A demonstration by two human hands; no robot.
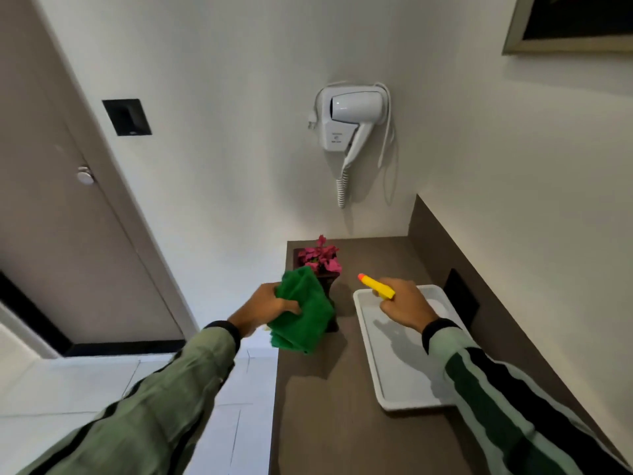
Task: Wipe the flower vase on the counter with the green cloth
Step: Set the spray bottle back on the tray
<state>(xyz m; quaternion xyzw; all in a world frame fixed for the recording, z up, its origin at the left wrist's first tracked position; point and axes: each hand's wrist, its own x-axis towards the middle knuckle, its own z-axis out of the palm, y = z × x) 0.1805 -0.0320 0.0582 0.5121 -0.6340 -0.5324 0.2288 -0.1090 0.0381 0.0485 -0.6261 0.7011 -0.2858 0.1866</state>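
A small dark vase point(330, 281) with pink flowers point(320, 257) stands at the back left of the brown counter point(325, 389). My left hand point(265, 308) grips a folded green cloth point(305, 311), which hangs in front of the vase and hides most of its left side and base. My right hand point(406, 305) holds a yellow spray bottle with an orange tip point(375, 286), its nozzle pointing left toward the flowers, a short gap from them. The bottle's body is hidden under the hand.
A white tray point(387, 389) lies on the counter under my right hand. A white hair dryer point(352, 121) hangs on the wall above. A black socket plate point(460, 296) sits on the right backsplash. A door point(68, 234) and tiled floor are to the left.
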